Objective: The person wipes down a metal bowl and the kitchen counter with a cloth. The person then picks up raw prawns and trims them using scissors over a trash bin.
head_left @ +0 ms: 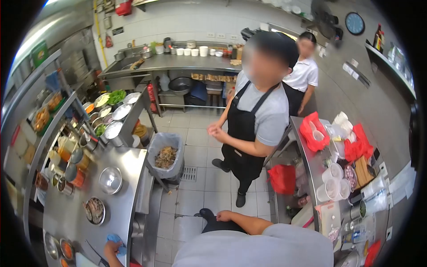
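Note:
My left hand (111,249) is closed on a blue cloth (115,239) on the steel table (129,167) at the lower left. A knife (94,250) lies just left of this hand. Behind the cloth stands a metal bowl with meat or seafood pieces (94,210), and farther back an empty-looking steel bowl (110,180). Small bowls (67,250), one with orange food, stand left of the knife. My right hand (224,216) hangs in front of my body over the floor, its fingers curled in, with nothing visible in them.
A co-worker in a black apron (243,127) stands ahead, hands together; a person in white (304,74) stands behind. A lined bin (165,153) with scraps stands beside the left table. The right counter (311,171) holds plastic containers and red bags. A floor drain (189,174) lies between.

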`<state>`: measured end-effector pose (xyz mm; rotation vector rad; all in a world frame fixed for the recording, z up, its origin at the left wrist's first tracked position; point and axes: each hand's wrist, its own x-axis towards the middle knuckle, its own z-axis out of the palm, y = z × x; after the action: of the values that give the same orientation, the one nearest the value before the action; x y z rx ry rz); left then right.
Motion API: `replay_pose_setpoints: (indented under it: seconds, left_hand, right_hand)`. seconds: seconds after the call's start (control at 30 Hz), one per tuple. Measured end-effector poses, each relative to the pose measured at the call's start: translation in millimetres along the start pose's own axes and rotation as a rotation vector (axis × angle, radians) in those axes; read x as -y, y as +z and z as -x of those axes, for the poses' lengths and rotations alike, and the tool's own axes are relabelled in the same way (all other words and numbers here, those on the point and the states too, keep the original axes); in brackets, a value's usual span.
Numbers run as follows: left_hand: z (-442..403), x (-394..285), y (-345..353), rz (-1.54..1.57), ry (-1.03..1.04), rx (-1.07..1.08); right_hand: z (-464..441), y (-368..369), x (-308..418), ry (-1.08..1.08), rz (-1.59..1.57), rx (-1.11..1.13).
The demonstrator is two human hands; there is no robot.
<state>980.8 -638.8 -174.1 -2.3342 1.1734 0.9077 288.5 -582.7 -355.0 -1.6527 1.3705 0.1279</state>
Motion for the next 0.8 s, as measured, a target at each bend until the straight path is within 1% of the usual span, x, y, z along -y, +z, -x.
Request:
replay_pose_setpoints:
  seconds: [0.03,0.07,0.13,0.17,0.23,0.37,0.43,0.47,0.53,0.57,0.63,0.67,0.7,0.73,0.77,0.8]
  left_hand:
    - [3.6,2.1,3.3,0.065,0.025,-0.063]
    - [0.3,6.5,8.5,0.082,0.010,-0.061]
    - [-6.7,10.2,11.9,0.052,0.093,-0.089]
    - [-7.4,12.9,14.5,0.065,0.084,-0.089]
    - [1.8,9.6,17.3,0.105,0.080,-0.164]
    - [15.7,2.3,18.5,0.102,0.077,-0.220]
    - [28.3,-0.3,16.2,0.132,0.050,-0.271]
    - [19.4,2.7,18.4,0.133,0.041,-0.267]
    - [6.4,12.3,25.7,0.081,0.077,-0.333]
    - [1.7,16.9,30.9,0.108,0.087,-0.347]
    - [3.7,14.3,33.0,0.168,0.057,-0.391]
    - [10.5,11.3,31.4,0.149,0.071,-0.426]
    - [9.9,11.0,31.0,0.145,0.087,-0.411]
    - [19.6,4.2,22.9,0.125,0.054,-0.337]
    - [11.1,7.6,27.2,0.099,0.096,-0.355]
    - [11.5,5.3,25.8,0.128,0.025,-0.294]
  right_hand:
    - [4.5,2.3,0.9,0.025,-0.029,-0.031]
    - [5.8,2.6,2.8,0.016,-0.013,-0.019]
    - [6.9,-0.9,9.6,0.042,0.018,-0.017]
    - [7.3,-3.7,14.1,0.034,0.031,-0.011]
    - [7.3,-11.0,21.9,0.053,0.005,0.086]
    - [-5.7,-8.0,21.8,-0.013,0.064,0.068]
    - [-5.4,-15.0,31.8,0.082,0.043,0.131]
    - [-3.4,-19.0,34.7,0.080,0.046,0.141]
    - [-4.8,-22.3,40.2,0.110,0.018,0.150]
    - [-8.0,-22.4,40.5,0.094,0.030,0.184]
    - [-19.0,-17.1,28.5,0.000,0.067,0.074]
    - [-23.7,-20.9,28.0,-0.037,0.092,0.100]
    - [-27.8,-23.0,27.5,-0.027,0.077,0.088]
    - [-36.9,-26.1,24.3,-0.061,0.099,0.095]
    - [-43.0,-29.9,25.4,-0.032,0.097,0.084]
    - [-49.1,-35.2,26.4,-0.035,0.069,0.076]
